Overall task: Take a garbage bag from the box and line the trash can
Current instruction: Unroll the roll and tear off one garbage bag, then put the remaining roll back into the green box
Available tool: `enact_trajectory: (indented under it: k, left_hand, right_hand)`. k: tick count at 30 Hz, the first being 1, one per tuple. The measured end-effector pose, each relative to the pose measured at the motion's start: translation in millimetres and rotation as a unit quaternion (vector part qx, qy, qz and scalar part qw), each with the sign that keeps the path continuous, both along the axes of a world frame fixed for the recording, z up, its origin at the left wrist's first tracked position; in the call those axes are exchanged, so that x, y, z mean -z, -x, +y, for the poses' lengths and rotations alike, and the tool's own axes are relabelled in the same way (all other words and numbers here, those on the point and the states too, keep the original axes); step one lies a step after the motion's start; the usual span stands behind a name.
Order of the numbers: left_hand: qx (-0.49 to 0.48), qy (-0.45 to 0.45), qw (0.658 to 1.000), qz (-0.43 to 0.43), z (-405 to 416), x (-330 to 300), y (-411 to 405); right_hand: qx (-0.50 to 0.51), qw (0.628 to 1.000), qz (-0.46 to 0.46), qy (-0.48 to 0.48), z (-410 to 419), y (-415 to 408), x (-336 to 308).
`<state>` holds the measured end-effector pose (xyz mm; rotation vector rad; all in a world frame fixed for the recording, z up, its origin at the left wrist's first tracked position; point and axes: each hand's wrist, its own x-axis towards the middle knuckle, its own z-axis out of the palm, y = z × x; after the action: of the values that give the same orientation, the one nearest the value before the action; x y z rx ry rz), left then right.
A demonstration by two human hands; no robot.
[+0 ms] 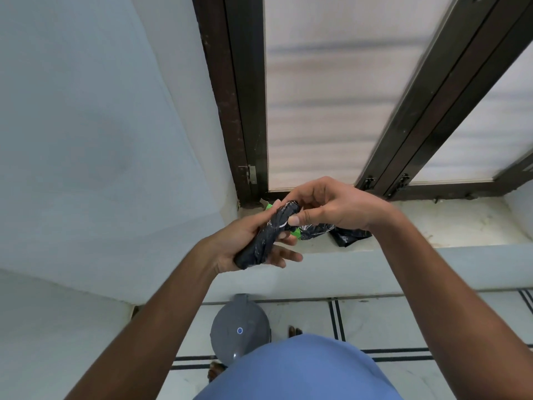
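My left grip (253,243) cradles a rolled black garbage bag (266,235) while my right grip (323,206) pinches its top end to start unrolling it. The bag is out of its box, I judge. Unfolding and lining the grey trash can (239,327), lid closed on the floor below, remain.

Premises appear to be a domestic interior, at a window corner of a room. Evidence: plain pale painted wall (86,125) on the left; a dark-framed window (248,111) with frosted panes and small metal latches at the far side; a white stone sill (461,223) below it carrying loose black plastic bags (346,233) and a green packet (295,232). Floor (389,321) is pale tile with dark double-line borders. 1 small grey lidded trash can (239,330) stands on it near the wall.
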<state>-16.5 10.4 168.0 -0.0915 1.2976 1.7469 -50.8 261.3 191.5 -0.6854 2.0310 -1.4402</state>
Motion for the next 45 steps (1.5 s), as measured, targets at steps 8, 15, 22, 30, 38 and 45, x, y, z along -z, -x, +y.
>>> enact_trajectory:
  k: [8,15,22,30,38,45]
  left_hand:
    - [-0.037,0.14,0.976,0.164,-2,8,-5]
    - [-0.125,0.271,0.933,0.199,-23,17,-23]
    - [-0.176,0.328,0.912,0.172,-35,33,-37]
    - [-0.211,0.35,0.896,0.173,-38,31,-45]
    - [-0.2,0.363,0.895,0.166,-23,22,-39]
    - [-0.186,0.361,0.895,0.183,-13,10,-26]
  right_hand:
    - [0.051,0.998,-0.04,-0.026,-1,4,23]
    - [0.21,0.958,-0.004,-0.198,-26,37,89]
    - [0.124,0.851,0.197,-0.471,-92,69,163]
    - [0.19,0.942,0.221,-0.168,-85,57,159]
    - [0.207,0.962,0.118,-0.133,-67,44,180]
    - [0.232,0.963,0.081,-0.106,-78,43,175]
